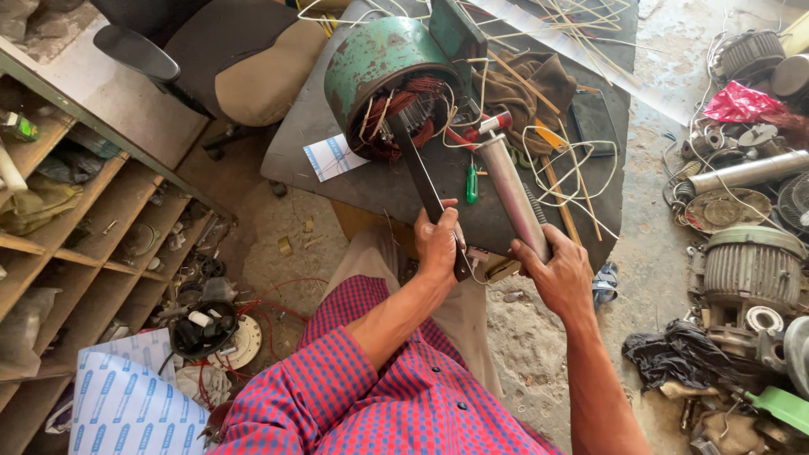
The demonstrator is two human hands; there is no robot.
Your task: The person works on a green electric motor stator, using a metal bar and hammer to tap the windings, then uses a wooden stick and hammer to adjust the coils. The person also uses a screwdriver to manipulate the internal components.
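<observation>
A green motor stator (383,72) with copper windings lies on its side on a dark work table (312,143), its open end facing me. My left hand (438,244) grips a flat dark metal bar (417,164) whose far end reaches into the stator's bore. My right hand (558,274) is closed around the lower end of a long grey hammer handle (510,185), whose head lies near the red-tipped tool by the stator. A green-handled screwdriver (472,184) lies on the table between the bar and the hammer.
White wires and a brown cloth (531,80) clutter the table's far side. A chair (227,50) stands at the back left, wooden shelves (76,211) on the left. Motor parts and scrap (750,270) crowd the floor at right.
</observation>
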